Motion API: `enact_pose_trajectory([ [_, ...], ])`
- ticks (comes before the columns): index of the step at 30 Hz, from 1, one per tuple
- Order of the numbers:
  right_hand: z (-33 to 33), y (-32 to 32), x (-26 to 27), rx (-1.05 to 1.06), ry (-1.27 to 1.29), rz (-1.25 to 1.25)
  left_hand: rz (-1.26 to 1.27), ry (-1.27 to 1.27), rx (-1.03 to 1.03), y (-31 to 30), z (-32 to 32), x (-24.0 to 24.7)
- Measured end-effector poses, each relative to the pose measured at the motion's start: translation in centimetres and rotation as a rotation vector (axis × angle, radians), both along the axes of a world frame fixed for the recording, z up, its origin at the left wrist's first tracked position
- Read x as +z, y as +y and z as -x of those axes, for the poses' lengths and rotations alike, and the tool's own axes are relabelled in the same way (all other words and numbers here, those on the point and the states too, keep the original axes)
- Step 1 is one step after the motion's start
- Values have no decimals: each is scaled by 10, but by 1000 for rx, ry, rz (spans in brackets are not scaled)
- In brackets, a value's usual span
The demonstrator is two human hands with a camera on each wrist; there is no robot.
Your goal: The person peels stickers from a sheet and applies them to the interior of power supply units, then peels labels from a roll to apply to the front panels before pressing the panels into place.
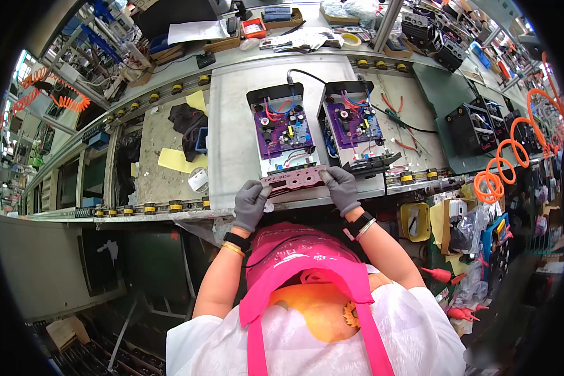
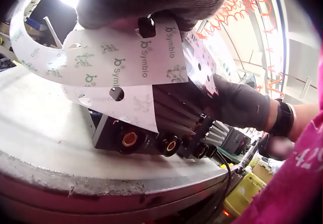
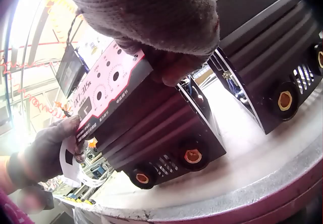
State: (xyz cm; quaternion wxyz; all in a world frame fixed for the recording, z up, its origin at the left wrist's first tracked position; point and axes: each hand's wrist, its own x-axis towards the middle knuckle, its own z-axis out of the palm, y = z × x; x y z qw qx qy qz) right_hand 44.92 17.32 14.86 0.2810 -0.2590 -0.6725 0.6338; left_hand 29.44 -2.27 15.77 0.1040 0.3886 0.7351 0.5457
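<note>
Both hands wear grey gloves and hold a pink and black front-panel sticker (image 1: 301, 180) stretched between them, printed with dials and round holes. My left hand (image 1: 250, 203) pinches one end, where white backing paper (image 2: 121, 57) marked "Symbio" curls away from it. At the other end, the thumb and fingers of my right hand (image 1: 341, 190) grip the sticker's edge. Right behind and below it stands a ribbed black front panel (image 3: 146, 123) with brass sockets, part of an open machine with a purple circuit board (image 1: 284, 133).
A second open machine (image 1: 355, 125) stands close on the right, with a black cable running over it. Black machines (image 1: 473, 128) sit farther right near a coiled orange air hose (image 1: 495, 182). Yellow paper (image 1: 178, 160) and a dark cloth (image 1: 188, 125) lie left. The metal bench edge (image 2: 101, 183) runs in front.
</note>
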Motion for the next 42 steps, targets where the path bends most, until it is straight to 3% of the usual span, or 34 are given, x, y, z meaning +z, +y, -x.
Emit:
enact_pose_trajectory([
  [7,1,-3,8,-28,-27,-19,50,64,24,4,1,4],
  [15,2,1,21,-110,-266,-650,259,336,103,6,3,15],
  [18,3,8,28,-75,-449,-810,549,569,177,9,1,25],
  [21,3,9,42,-21,-593,-768,582,516,242,8,4,25],
  [22,4,13,36,12,-791,-829,562,477,269,8,4,23],
  [24,-9,12,35,38,-805,-826,521,403,316,6,3,18],
  [26,-36,13,42,9,-756,-795,621,80,219,0,5,21],
  [28,-81,22,45,-131,-690,-753,487,17,176,-18,14,-11],
  [29,-108,34,37,-232,-615,-765,503,-72,170,-22,9,-5],
  [31,-165,61,28,-618,-389,-756,347,-307,104,-33,0,-2],
  [33,-223,93,18,-972,-339,-596,333,-213,56,-44,-2,-18],
  [34,-256,117,-4,-1104,-349,-678,299,-222,30,-46,-6,-23],
  [35,-285,131,-2,-1199,-576,-839,266,-230,8,-44,-10,-25],
  [37,-331,157,-8,-1185,-797,-623,309,-311,-23,-28,-31,4],
  [39,-362,181,-19,-1046,-1109,-602,288,-334,-96,-14,-48,23],
  [42,-383,209,-30,-945,-1298,-460,332,-284,-177,-3,-65,31],
])
